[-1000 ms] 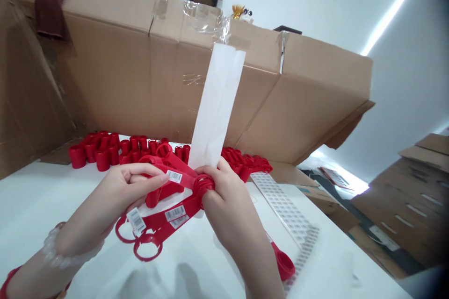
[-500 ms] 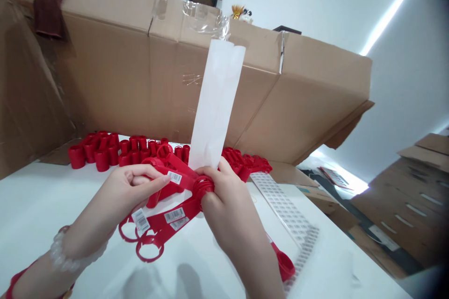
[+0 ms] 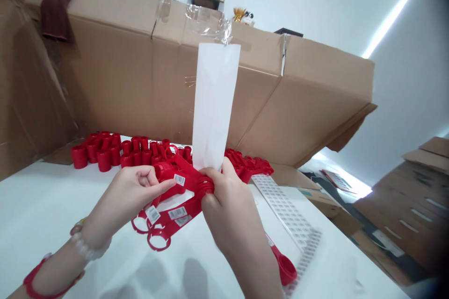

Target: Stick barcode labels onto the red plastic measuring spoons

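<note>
My right hand (image 3: pixel 226 210) grips the ring end of a bundle of red plastic measuring spoons (image 3: pixel 185 182) with barcode stickers on their handles. My left hand (image 3: pixel 136 191) holds the handles farther along, its fingertips by a sticker (image 3: pixel 179 180). Below them, the bundle's lower handles fan out, ending in open rings (image 3: pixel 159 239). A tall white paper sleeve (image 3: pixel 213 103) stands up behind the bundle, and its lower end is hidden by my right hand and the spoons. A beaded bracelet and a red band circle my left wrist.
Rows of red spoons (image 3: pixel 105 154) stand at the back of the white table (image 3: pixel 52 210). A barcode sticker sheet (image 3: pixel 287 210) lies to the right, with a loose red spoon (image 3: pixel 285 267) at its edge. Large cardboard boxes (image 3: pixel 112 74) rise behind the table.
The bundle has swung, its ring ends now lying farther right and closer to my hands. My left hand has moved slightly right, and the white sleeve looks narrower and more upright.
</note>
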Available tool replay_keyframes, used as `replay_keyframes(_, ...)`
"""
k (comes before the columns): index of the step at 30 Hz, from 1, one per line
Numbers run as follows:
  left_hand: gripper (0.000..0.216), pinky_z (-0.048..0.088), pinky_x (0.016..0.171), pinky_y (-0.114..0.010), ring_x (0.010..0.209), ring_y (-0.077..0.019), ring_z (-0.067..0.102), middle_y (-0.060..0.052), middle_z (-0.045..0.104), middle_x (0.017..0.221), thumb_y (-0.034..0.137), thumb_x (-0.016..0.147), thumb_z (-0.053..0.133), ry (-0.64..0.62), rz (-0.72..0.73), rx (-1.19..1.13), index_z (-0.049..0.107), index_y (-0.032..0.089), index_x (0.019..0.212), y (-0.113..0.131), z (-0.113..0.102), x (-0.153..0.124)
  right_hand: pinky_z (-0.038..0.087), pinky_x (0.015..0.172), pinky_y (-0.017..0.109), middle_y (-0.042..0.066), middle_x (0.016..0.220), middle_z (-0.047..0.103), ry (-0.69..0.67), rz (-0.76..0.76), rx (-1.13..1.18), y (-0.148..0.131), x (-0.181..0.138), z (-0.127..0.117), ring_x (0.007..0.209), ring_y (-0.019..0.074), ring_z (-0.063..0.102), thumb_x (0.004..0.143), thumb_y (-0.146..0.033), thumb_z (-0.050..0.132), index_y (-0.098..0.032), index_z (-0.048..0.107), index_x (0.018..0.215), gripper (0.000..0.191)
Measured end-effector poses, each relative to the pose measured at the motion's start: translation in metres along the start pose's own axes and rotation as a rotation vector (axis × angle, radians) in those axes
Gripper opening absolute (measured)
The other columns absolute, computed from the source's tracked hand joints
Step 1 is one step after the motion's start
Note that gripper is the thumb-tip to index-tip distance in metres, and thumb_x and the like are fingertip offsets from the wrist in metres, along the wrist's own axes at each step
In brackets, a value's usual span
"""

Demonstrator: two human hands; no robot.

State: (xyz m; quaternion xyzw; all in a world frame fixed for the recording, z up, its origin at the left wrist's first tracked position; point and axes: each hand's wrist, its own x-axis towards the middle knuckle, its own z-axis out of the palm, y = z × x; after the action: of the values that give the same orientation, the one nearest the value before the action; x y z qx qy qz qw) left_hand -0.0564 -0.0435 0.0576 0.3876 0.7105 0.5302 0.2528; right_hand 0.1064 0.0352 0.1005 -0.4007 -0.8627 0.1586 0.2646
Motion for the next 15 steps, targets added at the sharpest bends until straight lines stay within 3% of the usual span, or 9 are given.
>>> replay_keyframes(4,0.058,0.02,0.044,-0.017,0.047,-0.0084,0.029,0.008,0.035,0.049,0.064,0.078,0.07,0.005,0.033,-0.039,0.036,0.02,0.06,0.003,-0.007,0.0,0.04,0.062,0.029,0.005,0.107,0.056,-0.013,-0.009,0.045,0.0,0.002,0.0,0.079,0.0161,0.059,0.07,0.001,0.04,-0.018,0.061,0.077,0.029)
replay_keyframes(12,0.034,0.025,0.045,-0.016,0.052,-0.0095,0.029,0.007,0.038,0.059,0.061,0.086,0.064,-0.161,0.093,-0.087,0.059,0.027,0.085,0.009,-0.038,-0.016,0.043,0.066,0.03,0.004,0.107,0.057,0.017,0.01,0.072,0.004,0.003,0.003,0.082,0.0164,0.06,0.073,0.0,0.038,-0.018,0.059,0.073,0.027)
replay_keyframes(15,0.036,0.04,0.048,-0.021,0.05,-0.0105,0.045,0.006,0.049,0.063,0.062,0.083,0.067,-0.019,0.213,-0.042,0.061,0.032,0.102,0.006,-0.042,-0.015,0.042,0.063,0.031,0.004,0.107,0.056,0.005,0.002,0.079,0.009,0.004,0.001,0.078,0.016,0.059,0.073,-0.002,0.038,-0.019,0.059,0.074,0.027)
